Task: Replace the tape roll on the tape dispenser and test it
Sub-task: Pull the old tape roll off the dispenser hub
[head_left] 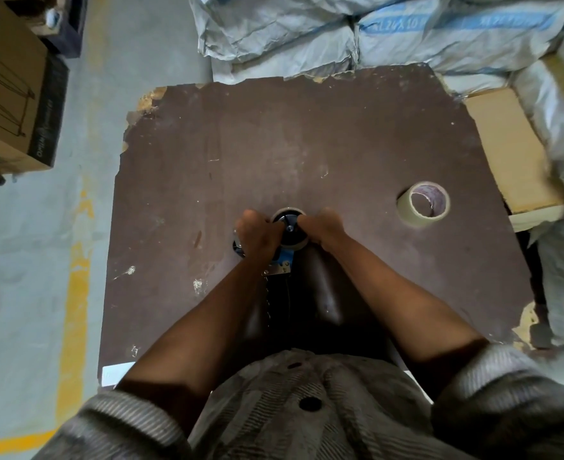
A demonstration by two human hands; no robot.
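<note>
- Both forearms reach forward from the bottom of the view and meet near the middle of the brown board (274, 144).
- The left hand (257, 235) is curled tight around the body of the tape dispenser (285, 260); the knuckles face up and the fingers wrap the part at 9 o'clock of the hub.
- The right hand (324, 227) comes in from 3 o'clock, bent at the wrist, and its fingertips touch the dark round hub (289, 227). I cannot tell if it grips the hub or only presses on it.
- The dispenser lies on the board between the two hands. Its blue part and a small metal plate show at 6 o'clock of the hub, just under the left wrist. The hands hide most of it.
- A pale ring shows around the hub, but it is too much covered to say what it is.
- A tape roll (423, 204) of beige colour rests on the board at 3 o'clock, well apart from the hands, and no hand touches it.
- White sacks (307, 34) are piled at 12 o'clock, beyond the far edge of the board.
- A cardboard box (11, 94) stands on the grey floor at 10 o'clock.
- A light wooden plank (513, 151) lies beside the board at 2 o'clock.
- Between the hands and the roll the board is bare.
</note>
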